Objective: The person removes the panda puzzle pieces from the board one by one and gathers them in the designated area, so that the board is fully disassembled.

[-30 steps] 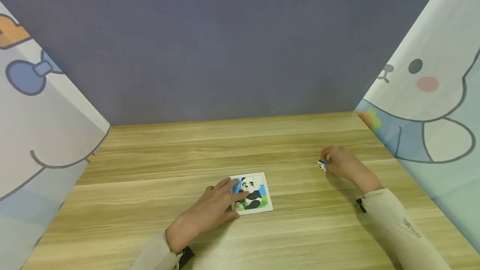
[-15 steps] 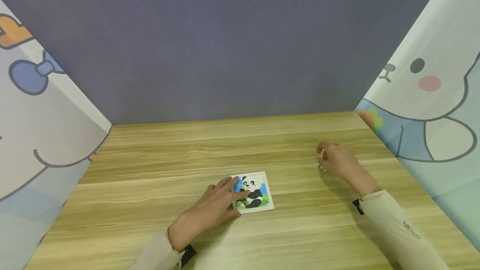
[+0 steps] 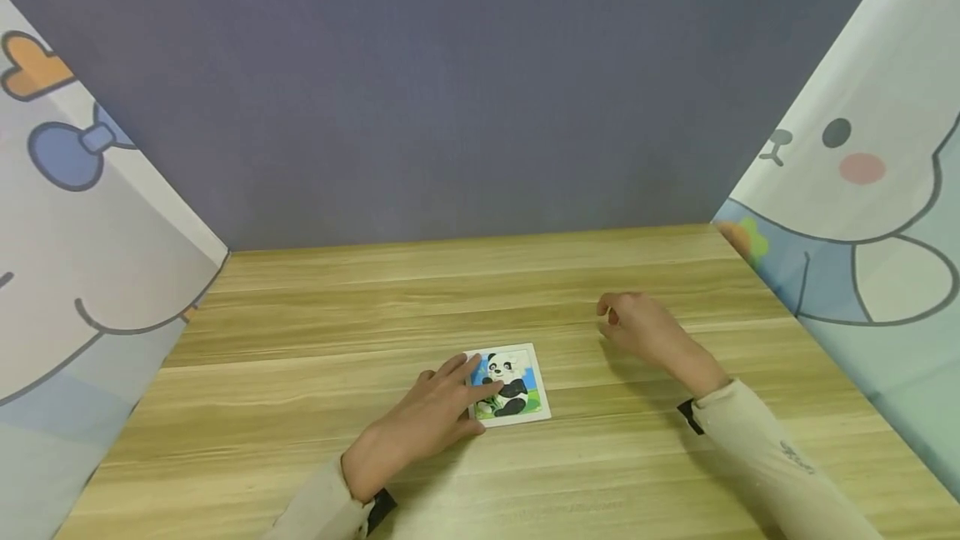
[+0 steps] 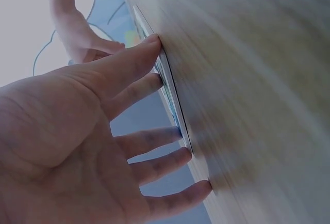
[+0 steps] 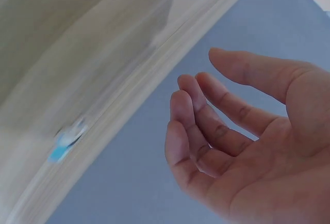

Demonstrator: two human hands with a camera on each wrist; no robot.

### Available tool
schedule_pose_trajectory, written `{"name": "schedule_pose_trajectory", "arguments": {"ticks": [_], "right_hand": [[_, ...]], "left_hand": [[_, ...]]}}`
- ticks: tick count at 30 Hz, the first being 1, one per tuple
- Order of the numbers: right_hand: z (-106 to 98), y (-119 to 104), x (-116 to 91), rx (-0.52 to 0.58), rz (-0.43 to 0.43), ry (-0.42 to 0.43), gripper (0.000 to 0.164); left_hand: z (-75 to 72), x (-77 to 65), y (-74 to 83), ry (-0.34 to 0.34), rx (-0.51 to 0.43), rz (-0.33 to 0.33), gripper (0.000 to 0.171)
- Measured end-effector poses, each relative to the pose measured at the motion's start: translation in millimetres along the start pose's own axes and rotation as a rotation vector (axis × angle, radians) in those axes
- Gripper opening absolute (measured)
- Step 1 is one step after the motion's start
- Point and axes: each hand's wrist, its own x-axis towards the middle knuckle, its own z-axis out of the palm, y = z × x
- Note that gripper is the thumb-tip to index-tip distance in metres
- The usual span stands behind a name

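A square panda jigsaw puzzle (image 3: 517, 398) with a white border lies on the wooden table. My left hand (image 3: 435, 411) rests over its left side, fingers spread and fairly straight, fingertips at the board's edge and on the picture. In the left wrist view the thumb (image 4: 129, 64) touches the near edge. To the right, my right hand (image 3: 645, 332) is raised over the table with loosely curled fingers and nothing between them. A loose blue, white and black puzzle piece (image 5: 68, 140) lies on the table in the right wrist view, apart from that hand; the head view hides it.
The wooden table (image 3: 315, 315) meets a dark grey panel (image 3: 465, 107) at the back. Printed cartoon walls stand at the left (image 3: 97, 232) and right (image 3: 870, 215).
My right hand has come away from the loose puzzle piece and moved left. The piece showed by its fingertips earlier and is now out of the head view. The left hand stays on the puzzle.
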Motion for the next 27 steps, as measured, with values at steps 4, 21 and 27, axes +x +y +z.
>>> {"name": "schedule_pose_trajectory", "arguments": {"ticks": [4,21,27], "right_hand": [[5,-19,6,0.021,-0.050,-0.023,0.016],[38,-85,31,0.148,-0.183,-0.135,0.017],[48,-96,29,0.214,-0.232,-0.187,0.018]], "left_hand": [[0.5,0.9,-0.6,0.008,-0.004,0.003,0.058],[0.6,-1.0,0.5,0.003,0.034,0.007,0.057],[-1.2,-1.3,1.0,0.032,0.079,0.042,0.057]]}}
